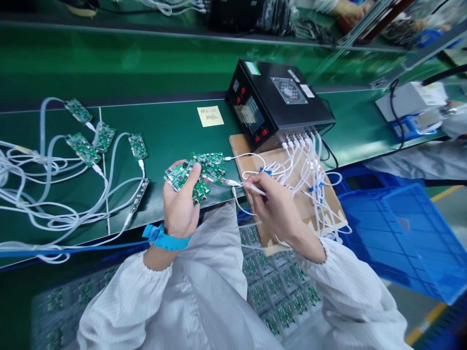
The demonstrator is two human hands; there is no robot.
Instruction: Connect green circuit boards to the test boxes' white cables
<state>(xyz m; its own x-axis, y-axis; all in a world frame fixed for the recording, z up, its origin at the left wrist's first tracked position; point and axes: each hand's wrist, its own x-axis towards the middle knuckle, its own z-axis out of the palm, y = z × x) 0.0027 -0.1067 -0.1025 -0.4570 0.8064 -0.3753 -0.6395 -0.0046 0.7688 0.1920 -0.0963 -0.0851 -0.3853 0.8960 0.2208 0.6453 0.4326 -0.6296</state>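
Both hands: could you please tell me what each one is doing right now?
Left hand: closed on several green circuit boards.
Right hand: fingers pinching a white cable near its plug.

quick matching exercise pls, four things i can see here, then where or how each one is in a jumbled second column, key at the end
1. bunched circuit boards
2. wristband
3. paper note
4. cardboard

A. yellow, flat on the green bench
B. under a tangle of white cables
C. held in the left hand
D. blue, around the left wrist

Pairs: 1-C, 2-D, 3-A, 4-B
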